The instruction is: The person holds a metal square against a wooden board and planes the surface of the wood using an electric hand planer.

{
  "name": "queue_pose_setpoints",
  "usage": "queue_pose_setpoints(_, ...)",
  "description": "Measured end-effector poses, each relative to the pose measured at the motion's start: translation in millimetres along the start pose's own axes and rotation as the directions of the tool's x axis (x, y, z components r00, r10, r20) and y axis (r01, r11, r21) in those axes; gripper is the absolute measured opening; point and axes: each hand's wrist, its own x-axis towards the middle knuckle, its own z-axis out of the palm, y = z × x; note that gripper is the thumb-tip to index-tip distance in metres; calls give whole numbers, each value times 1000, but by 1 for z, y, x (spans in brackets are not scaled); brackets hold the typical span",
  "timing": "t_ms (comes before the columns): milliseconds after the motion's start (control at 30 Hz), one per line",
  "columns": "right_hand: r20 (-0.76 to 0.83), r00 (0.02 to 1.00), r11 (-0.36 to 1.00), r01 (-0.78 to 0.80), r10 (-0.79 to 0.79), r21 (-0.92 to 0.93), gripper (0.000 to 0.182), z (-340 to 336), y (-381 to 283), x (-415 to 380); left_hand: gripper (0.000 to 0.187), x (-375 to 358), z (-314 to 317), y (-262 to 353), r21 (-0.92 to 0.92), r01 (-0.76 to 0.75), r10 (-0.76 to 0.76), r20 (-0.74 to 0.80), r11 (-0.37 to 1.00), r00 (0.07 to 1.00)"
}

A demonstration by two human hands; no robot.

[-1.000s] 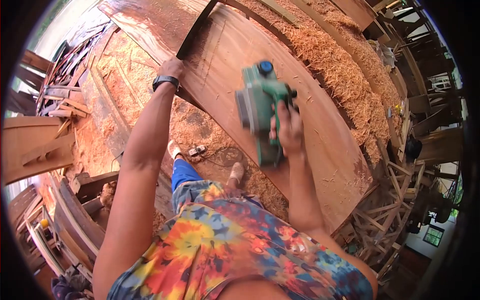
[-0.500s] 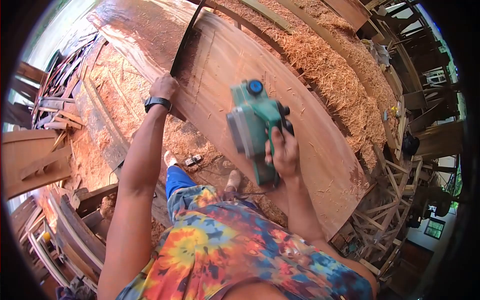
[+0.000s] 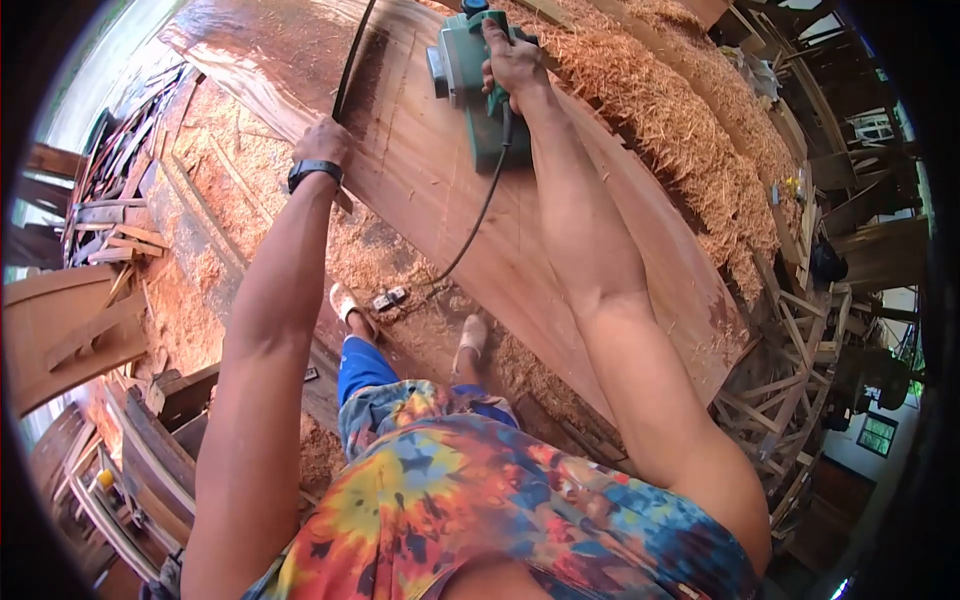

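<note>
A wide reddish wooden board (image 3: pixel 440 190) runs diagonally across the view. On its far part rests a green electric planer (image 3: pixel 485 130), its handle gripped by my right hand (image 3: pixel 515 65). A black cord (image 3: pixel 470 235) trails from the planer toward my feet. My left hand (image 3: pixel 322 142), with a black watch on the wrist, is closed at the near edge of the board, by the lower end of a thin dark strip (image 3: pixel 354 62) that stands across the board. What its fingers hold is too small to make out.
Curly wood shavings (image 3: pixel 640 130) are heaped beyond the board, and more cover the ground at left. A small block-like object (image 3: pixel 391 298), perhaps a socket, lies by my feet. Scrap wood (image 3: pixel 130 240) is piled at left, wooden frames (image 3: pixel 790 370) at right.
My right hand and the planer have moved away from my body, up the board toward its far edge. The cord now shows in full. My left hand has barely shifted.
</note>
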Motion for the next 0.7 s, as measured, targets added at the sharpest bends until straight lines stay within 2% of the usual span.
queue_pose_setpoints(133, -15, 998, 998, -56, 56, -13, 59, -15, 2, -64, 37, -3, -6, 2, 9, -20, 20, 40, 1000, 999)
queue_pose_setpoints(200, -14, 1000, 1000, 4, -4, 9, 55, -26, 13, -118, 37, -4, -9, 1, -1, -31, 31, 55, 1000, 998)
queue_pose_setpoints(267, -77, 993, 996, -93, 93, 14, 49, -33, 2, -191, 37, 2, -1, -5, 14, -59, 59, 37, 998, 998)
queue_pose_setpoints(467, -72, 977, 977, -193, 200, 94, 38, -47, 12, -359, 40, 3, -5, -9, -29, -79, 80, 33, 996, 996)
queue_pose_setpoints(600, -87, 970, 971, -219, 227, 91, 39, -43, 11, -366, 40, 12, 1, -16, -12, -123, 124, 55, 992, 991)
queue_pose_setpoints(700, -121, 983, 990, -134, 138, 41, 38, -38, 14, -331, 39, 4, -5, -11, 11, -109, 108, 71, 994, 992)
